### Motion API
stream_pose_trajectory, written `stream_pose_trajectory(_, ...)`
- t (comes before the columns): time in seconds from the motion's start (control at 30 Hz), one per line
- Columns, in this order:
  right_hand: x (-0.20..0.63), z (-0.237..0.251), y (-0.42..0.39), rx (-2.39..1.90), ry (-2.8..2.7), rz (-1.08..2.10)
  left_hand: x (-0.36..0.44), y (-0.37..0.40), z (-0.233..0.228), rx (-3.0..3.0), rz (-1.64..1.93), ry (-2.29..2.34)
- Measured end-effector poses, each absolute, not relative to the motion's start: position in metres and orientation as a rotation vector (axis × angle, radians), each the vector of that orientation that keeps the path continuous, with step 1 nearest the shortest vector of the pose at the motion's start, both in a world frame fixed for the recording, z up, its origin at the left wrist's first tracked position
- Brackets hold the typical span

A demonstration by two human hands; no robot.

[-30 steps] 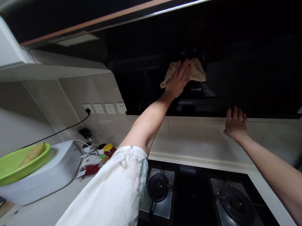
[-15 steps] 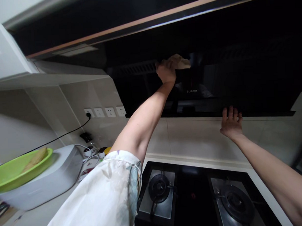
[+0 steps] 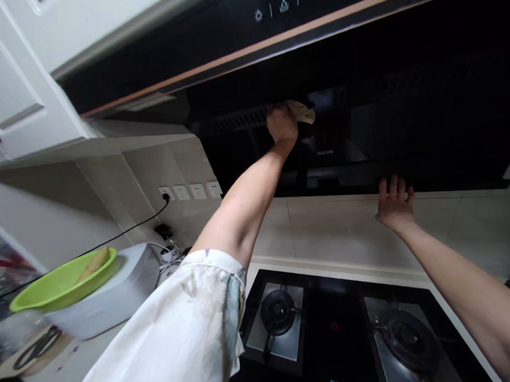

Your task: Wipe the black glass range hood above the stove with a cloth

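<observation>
The left hand [image 3: 282,124] is raised and closed around a bunched tan cloth [image 3: 300,111], pressing it against the dark glass front of the range hood [image 3: 404,122], near the slotted vent in the panel's upper part and just above the brand lettering. The cloth sticks out to the right of the fist, so the fingers grip most of it while a loose corner lies on the glass. The arm reaches up and forward across the stove [image 3: 329,334], which probably explains the lean: the hood hangs over the burners and the counter keeps the body back.

The right hand [image 3: 394,203] holds nothing. It is open, fingers spread and pointing up, with the fingertips at the lower edge of the hood where it meets the pale wall tiles [image 3: 332,227]. It looks like a bracing hand, steadying the reach of the other arm.

At the left end of the counter [image 3: 63,362], a green bowl [image 3: 60,281] sits on top of a white appliance [image 3: 116,293], beneath a row of wall sockets [image 3: 191,191] with one black cord plugged in.
</observation>
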State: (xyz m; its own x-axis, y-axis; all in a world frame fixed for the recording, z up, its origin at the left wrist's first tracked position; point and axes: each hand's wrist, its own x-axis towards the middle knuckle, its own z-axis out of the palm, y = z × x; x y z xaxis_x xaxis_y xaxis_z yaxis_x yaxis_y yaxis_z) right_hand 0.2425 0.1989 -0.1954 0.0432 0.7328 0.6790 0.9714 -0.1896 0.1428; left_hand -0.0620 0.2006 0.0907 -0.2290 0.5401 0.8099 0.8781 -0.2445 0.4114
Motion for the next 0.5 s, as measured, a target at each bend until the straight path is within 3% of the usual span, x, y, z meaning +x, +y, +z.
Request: stream_pose_trajectory(0.5, 0.242, -0.197, 0.204, -1.997, -1.699, -0.893, -0.057, 0.188, 0.09, -1.695, -1.483, -1.782)
